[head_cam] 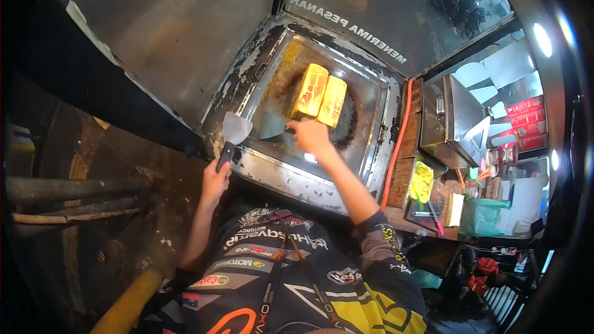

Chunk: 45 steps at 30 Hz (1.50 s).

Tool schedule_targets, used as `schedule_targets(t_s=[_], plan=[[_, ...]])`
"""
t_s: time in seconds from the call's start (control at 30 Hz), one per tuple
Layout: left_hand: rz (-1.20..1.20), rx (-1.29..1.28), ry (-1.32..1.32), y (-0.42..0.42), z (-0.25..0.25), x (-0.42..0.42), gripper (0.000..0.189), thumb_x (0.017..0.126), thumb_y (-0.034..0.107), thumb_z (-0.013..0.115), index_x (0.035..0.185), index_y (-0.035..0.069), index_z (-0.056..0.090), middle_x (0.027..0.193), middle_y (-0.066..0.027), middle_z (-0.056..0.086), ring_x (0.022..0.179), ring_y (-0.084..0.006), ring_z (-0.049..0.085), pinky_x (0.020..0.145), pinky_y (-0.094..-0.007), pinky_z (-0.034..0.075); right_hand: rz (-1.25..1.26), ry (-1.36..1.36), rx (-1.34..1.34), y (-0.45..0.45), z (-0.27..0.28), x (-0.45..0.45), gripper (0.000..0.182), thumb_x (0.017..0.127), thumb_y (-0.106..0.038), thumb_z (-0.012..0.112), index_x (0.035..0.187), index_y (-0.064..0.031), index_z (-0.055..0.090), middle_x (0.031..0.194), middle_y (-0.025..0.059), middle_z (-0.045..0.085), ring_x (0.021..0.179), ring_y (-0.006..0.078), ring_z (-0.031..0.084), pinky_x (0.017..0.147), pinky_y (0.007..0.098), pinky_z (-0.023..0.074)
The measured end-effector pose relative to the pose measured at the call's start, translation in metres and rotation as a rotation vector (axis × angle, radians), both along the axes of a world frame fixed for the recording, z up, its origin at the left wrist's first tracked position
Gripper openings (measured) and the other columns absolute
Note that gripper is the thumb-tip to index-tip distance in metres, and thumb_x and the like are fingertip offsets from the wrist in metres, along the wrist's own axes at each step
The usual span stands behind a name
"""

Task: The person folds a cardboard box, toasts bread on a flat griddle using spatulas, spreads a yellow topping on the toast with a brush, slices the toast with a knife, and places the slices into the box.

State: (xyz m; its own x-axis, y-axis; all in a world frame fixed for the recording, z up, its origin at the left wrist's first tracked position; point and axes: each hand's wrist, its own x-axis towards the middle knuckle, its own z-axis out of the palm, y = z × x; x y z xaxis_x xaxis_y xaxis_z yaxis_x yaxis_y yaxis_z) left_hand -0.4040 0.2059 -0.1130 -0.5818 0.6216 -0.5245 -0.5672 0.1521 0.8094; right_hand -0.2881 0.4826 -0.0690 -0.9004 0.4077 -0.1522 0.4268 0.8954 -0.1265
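Observation:
Two blocks of toasted yellow bread (320, 95) lie side by side on the flat metal griddle (290, 62), their tops browned in patches. My left hand (216, 181) grips the black handle of a wide-bladed spatula (236, 128), its blade raised over the griddle's front left corner. At the near end of the bread is my right hand (312, 137), its fingers closed around what looks like a dark handle. A second spatula blade (273, 125) extends left from that hand over the griddle surface. The hand hides most of this handle and part of the bread's near edge.
An orange hose (400, 139) runs along the griddle's right side. Beyond it stand a stainless steel box (455, 120), a tub of yellow spread (421, 183), a pink-handled knife (436, 220) and a green plastic bag (483, 217). Glass panels (343, 14) enclose the far side.

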Motion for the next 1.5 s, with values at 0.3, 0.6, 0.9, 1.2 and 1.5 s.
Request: schedule_targets(t_s=[0.3,0.6,0.9,1.2,1.5], plan=[[-0.154,0.037,0.05,0.013,-0.014,0.0,0.015,0.09,0.018,0.057,0.086,0.005,0.052,0.061,0.0031,0.047,0.043,-0.0029,0.038,0.037,-0.0203,0.029,-0.375,-0.122,0.001,0.027,0.048,0.139,0.032,0.075,-0.014,0.06,0.104,-0.0229,0.068,0.09,0.0112,0.068,0.086,0.0321,0.064,0.074,0.0435,0.0504],[-0.171,-0.041,0.139,0.022,-0.026,-0.001,0.017,0.089,0.018,0.058,0.082,0.003,0.051,0.061,0.0016,0.048,0.044,-0.0051,0.041,0.038,-0.0221,0.032,-0.691,0.009,-0.01,-0.065,-0.011,0.131,0.036,0.081,-0.024,0.062,0.114,-0.0113,0.057,0.086,0.0183,0.066,0.081,0.0377,0.064,0.072,0.0481,0.0502],[-0.241,-0.095,0.278,0.028,-0.051,0.001,0.02,0.09,0.022,0.057,0.095,0.003,0.054,0.064,0.0019,0.049,0.044,-0.0039,0.04,0.037,-0.0198,0.031,-0.752,0.093,-0.098,-0.063,-0.016,0.163,0.034,0.082,-0.019,0.061,0.115,-0.013,0.054,0.09,0.018,0.066,0.087,0.0392,0.062,0.074,0.0486,0.0476],[-0.312,-0.22,0.62,0.081,-0.058,-0.032,0.031,0.085,0.024,0.059,0.099,-0.004,0.06,0.078,-0.019,0.063,0.074,-0.0307,0.062,0.068,-0.0395,0.046,-0.924,0.056,-0.084,-0.002,-0.042,0.204,0.037,0.085,-0.021,0.057,0.12,-0.0128,0.051,0.1,0.022,0.064,0.095,0.0399,0.06,0.079,0.048,0.0464],[-0.481,-0.346,0.997,0.196,-0.036,-0.066,0.033,0.084,0.024,0.057,0.094,-0.007,0.062,0.095,-0.0294,0.062,0.094,-0.0417,0.06,0.084,-0.0461,0.047,-1.162,0.748,-1.142,0.137,-0.041,0.144,0.021,0.093,-0.026,0.049,0.084,-0.007,0.049,0.065,0.0043,0.05,0.043,0.0088,0.037,0.035,0.0245,0.0243]])
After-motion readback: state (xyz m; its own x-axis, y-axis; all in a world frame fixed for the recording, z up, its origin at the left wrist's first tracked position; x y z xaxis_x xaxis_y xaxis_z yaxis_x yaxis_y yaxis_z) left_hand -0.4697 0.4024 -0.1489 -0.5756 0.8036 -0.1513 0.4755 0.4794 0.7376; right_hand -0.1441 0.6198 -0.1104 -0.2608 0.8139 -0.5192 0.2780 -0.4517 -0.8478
